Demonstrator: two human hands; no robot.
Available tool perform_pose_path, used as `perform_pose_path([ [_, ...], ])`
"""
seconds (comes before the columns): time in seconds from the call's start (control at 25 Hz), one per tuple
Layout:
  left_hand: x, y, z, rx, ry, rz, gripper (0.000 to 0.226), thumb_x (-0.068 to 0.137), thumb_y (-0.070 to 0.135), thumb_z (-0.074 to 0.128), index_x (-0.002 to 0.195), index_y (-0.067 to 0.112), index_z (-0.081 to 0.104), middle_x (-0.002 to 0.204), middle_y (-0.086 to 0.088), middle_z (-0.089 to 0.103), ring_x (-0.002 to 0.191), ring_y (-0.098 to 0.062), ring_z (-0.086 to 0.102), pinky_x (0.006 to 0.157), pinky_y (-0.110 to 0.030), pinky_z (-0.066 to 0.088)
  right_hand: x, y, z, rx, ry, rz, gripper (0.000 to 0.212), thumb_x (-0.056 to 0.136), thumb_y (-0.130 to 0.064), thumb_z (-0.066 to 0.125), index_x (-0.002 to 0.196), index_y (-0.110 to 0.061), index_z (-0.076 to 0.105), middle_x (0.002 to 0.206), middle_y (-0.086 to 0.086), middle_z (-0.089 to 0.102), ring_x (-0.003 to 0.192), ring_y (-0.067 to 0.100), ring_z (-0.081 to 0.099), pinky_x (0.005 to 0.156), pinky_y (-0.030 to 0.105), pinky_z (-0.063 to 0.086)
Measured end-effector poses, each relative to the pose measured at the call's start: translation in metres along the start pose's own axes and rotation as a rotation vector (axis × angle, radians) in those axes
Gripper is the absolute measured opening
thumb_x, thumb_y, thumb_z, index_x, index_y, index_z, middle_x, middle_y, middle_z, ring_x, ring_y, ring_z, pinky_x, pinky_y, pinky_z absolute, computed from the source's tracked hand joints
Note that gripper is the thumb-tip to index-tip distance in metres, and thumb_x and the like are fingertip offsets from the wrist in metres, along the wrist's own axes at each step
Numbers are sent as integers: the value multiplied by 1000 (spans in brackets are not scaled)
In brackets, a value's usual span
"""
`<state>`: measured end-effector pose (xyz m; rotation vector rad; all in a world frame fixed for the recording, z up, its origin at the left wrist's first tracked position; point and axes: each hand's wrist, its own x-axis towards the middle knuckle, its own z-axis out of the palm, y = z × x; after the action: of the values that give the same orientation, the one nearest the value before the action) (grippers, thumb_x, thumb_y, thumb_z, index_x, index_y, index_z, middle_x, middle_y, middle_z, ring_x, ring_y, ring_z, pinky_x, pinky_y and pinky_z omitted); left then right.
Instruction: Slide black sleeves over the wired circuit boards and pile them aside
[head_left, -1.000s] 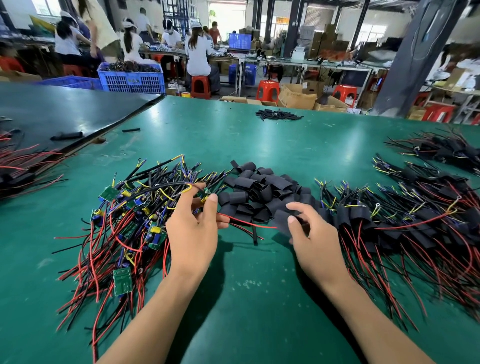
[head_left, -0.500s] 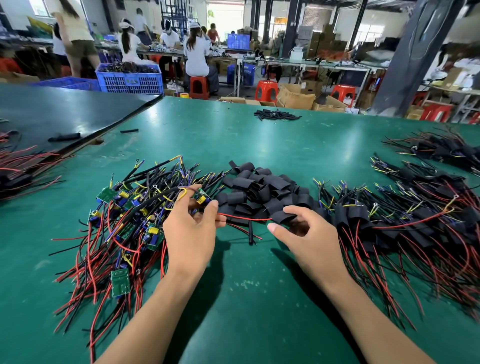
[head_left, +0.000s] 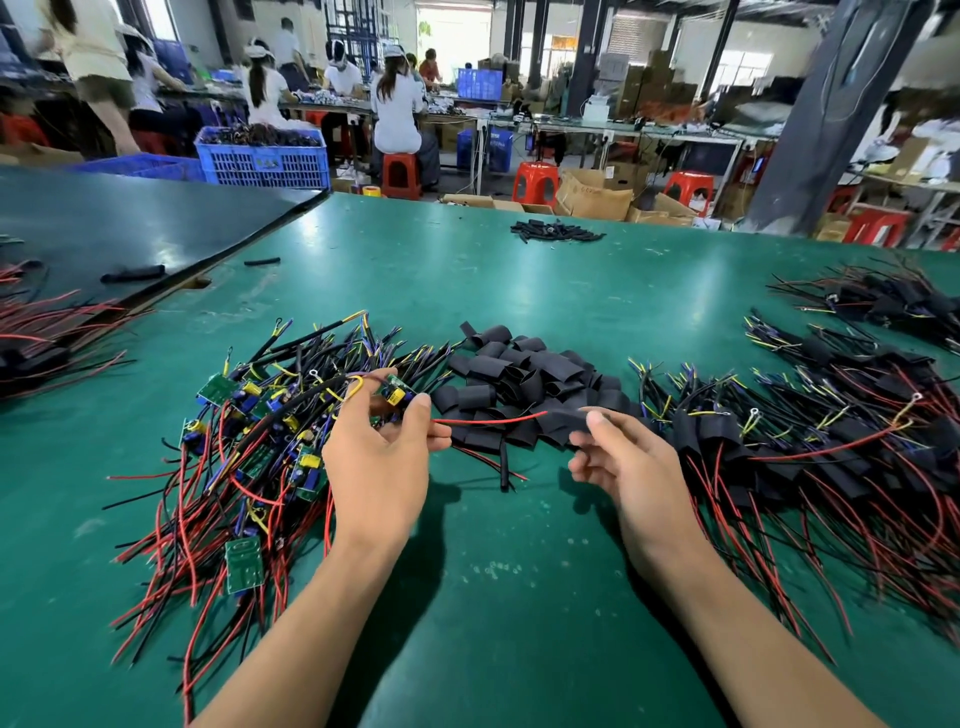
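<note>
A heap of bare green circuit boards with red and black wires (head_left: 249, 441) lies on the green table (head_left: 519, 597) at the left. My left hand (head_left: 379, 462) pinches one wired circuit board (head_left: 396, 395) just above that heap, and its red wire (head_left: 488, 420) runs to the right. My right hand (head_left: 623, 467) pinches a black sleeve (head_left: 563, 420) between thumb and fingers, its end close to the tip of the red wire. Loose black sleeves (head_left: 519, 371) are piled behind both hands. Sleeved boards (head_left: 831, 452) are heaped at the right.
A second heap of sleeved boards (head_left: 883, 301) lies at the far right. A small bunch of black tubes (head_left: 556, 231) sits near the far edge. A dark mat (head_left: 130, 223) and more red wires (head_left: 36, 332) are at the left. People work at benches beyond.
My right hand has drawn one sleeve out of the pile and lifted it. My left hand has raised the board, and its red wire now points at the sleeve.
</note>
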<state>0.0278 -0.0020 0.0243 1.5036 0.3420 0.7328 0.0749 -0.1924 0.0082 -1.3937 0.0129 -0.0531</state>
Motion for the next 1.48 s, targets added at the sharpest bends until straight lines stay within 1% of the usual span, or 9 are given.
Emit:
perform_pose_path([
  [0.16,1,0,0,-55,14,-23,21,98,9,59,118,10,55,83,-8,69,64,-18,74,66,-22,59,2,-1,1,207,-18,135,18,99,-13,57,81,-13,60,74,9,68,49,14,55,50,22,50],
  [0.24,2,1,0,-73,16,-31,21,98,9,59,118,10,55,85,-12,70,65,-19,74,62,-19,57,2,-1,1,205,-12,142,19,99,-12,56,80,-12,58,72,8,67,48,12,55,49,21,50],
  [0.56,0,3,1,-130,20,-30,22,98,7,58,119,8,54,80,-7,68,65,-21,74,60,-17,55,1,-3,3,173,-31,191,14,99,-11,57,85,-8,60,70,9,64,50,14,54,50,22,50],
  [0.76,-1,4,2,-135,-13,-15,23,97,6,59,120,6,54,68,8,68,65,-22,74,65,-26,61,-1,-1,7,157,-50,192,13,98,-13,58,86,-8,61,72,9,67,51,13,56,51,22,52],
  [0.92,-2,5,3,-150,-17,-12,23,97,5,59,119,5,54,84,-11,66,66,-25,74,60,-20,57,-2,0,10,204,-58,213,13,98,-14,59,86,-9,60,76,9,69,50,11,57,52,22,53],
  [1.08,-3,3,3,-143,-44,-6,22,97,6,60,119,6,55,79,-5,66,65,-26,74,64,-29,61,-1,-1,8,243,-31,243,10,98,-15,59,91,-9,60,78,8,73,52,10,58,56,22,55],
  [1.16,-3,1,3,-144,-56,-3,21,97,5,60,117,7,55,81,-9,66,65,-27,74,65,-32,62,0,-1,8,284,-17,262,9,99,-16,58,94,-8,60,78,7,74,53,10,59,55,22,55],
  [1.32,-2,-1,4,-143,-60,5,19,96,5,61,113,10,56,93,-26,64,63,-28,73,60,-29,60,0,-1,7,335,-19,280,10,99,-15,58,98,-6,62,78,8,74,54,10,59,54,22,55],
  [1.48,-3,-2,4,-138,-75,12,19,96,4,61,113,8,56,88,-23,64,61,-28,72,59,-28,60,1,0,5,277,-33,275,8,98,-17,59,97,-9,60,81,8,74,55,11,59,56,23,55],
])
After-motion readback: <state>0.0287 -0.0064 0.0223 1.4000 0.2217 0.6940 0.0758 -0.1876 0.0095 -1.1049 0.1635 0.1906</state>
